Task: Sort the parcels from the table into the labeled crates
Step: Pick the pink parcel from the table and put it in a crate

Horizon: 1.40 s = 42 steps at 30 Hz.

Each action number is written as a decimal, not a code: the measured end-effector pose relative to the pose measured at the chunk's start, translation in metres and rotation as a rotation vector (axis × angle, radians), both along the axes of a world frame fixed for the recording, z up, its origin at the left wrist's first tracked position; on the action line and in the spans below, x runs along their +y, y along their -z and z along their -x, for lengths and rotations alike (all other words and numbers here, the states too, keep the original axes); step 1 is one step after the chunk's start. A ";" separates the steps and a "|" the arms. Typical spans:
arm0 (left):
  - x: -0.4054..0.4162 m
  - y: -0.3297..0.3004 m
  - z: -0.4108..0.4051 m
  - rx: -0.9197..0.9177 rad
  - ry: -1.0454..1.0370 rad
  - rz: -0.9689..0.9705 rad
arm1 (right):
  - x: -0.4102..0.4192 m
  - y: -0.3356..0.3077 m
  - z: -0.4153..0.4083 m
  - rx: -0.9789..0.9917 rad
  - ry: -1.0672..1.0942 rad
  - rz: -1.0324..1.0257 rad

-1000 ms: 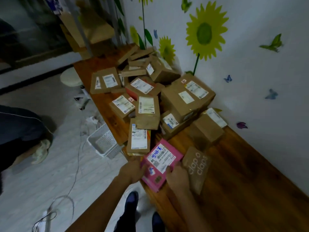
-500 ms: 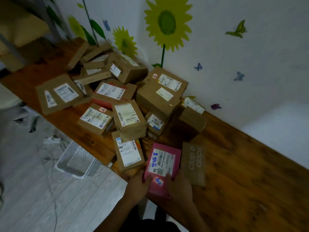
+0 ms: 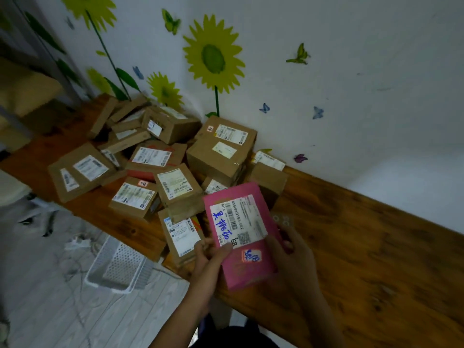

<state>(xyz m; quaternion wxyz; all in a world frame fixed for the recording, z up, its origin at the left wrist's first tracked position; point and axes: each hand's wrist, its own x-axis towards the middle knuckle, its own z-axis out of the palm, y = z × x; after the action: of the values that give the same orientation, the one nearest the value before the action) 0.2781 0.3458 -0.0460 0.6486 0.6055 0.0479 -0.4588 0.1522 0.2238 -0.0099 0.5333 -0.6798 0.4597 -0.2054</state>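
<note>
A pink parcel (image 3: 248, 266) with a white shipping label and blue handwriting is lifted off the wooden table (image 3: 364, 247), tilted toward me. My left hand (image 3: 209, 258) grips its left edge with the thumb on the label. My right hand (image 3: 292, 257) holds its right edge. Behind the pink parcel a flat brown packet (image 3: 282, 220) lies on the table, mostly hidden. A heap of several brown cardboard parcels (image 3: 221, 151) with labels covers the table's left part, up to the wall.
A white perforated plastic crate (image 3: 118, 266) stands on the pale floor just left of the table's near edge, beside loose cables (image 3: 75, 243). The white wall with sunflower and butterfly stickers (image 3: 213, 56) runs along the table's far side.
Both hands have lifted the pink parcel from the table and tilted it up toward me. The camera has swung to the right and closer.
</note>
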 end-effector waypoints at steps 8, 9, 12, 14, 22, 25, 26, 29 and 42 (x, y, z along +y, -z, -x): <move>-0.010 -0.039 0.032 -0.089 -0.100 0.135 | 0.004 0.000 0.011 -0.457 0.110 -0.494; -0.009 -0.044 0.036 -0.144 -0.081 0.103 | 0.002 -0.003 0.013 -0.507 0.126 -0.512; 0.001 -0.065 0.023 -0.380 -0.124 -0.004 | -0.015 -0.017 0.027 -0.563 0.092 -0.487; 0.009 -0.085 0.002 -0.521 -0.156 -0.014 | -0.028 -0.026 0.036 -0.519 0.037 -0.409; 0.008 -0.135 0.000 -0.523 0.164 -0.039 | -0.034 -0.055 0.045 -0.475 -0.167 -0.398; 0.007 -0.142 0.004 -0.559 0.120 -0.034 | -0.038 -0.062 0.051 -0.457 -0.211 -0.368; 0.007 -0.143 0.006 -0.568 0.114 -0.035 | -0.039 -0.063 0.053 -0.451 -0.218 -0.361; 0.006 -0.146 0.013 -0.581 0.100 -0.027 | -0.040 -0.067 0.057 -0.449 -0.223 -0.353; 0.004 -0.153 0.032 -0.601 0.077 0.001 | -0.040 -0.062 0.067 -0.529 -0.166 -0.422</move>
<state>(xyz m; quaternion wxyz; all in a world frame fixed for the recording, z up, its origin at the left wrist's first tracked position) 0.2463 0.3498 0.1066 0.6163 0.7150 -0.1692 -0.2834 0.0850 0.1843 0.0518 0.7777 -0.5127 0.2812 -0.2308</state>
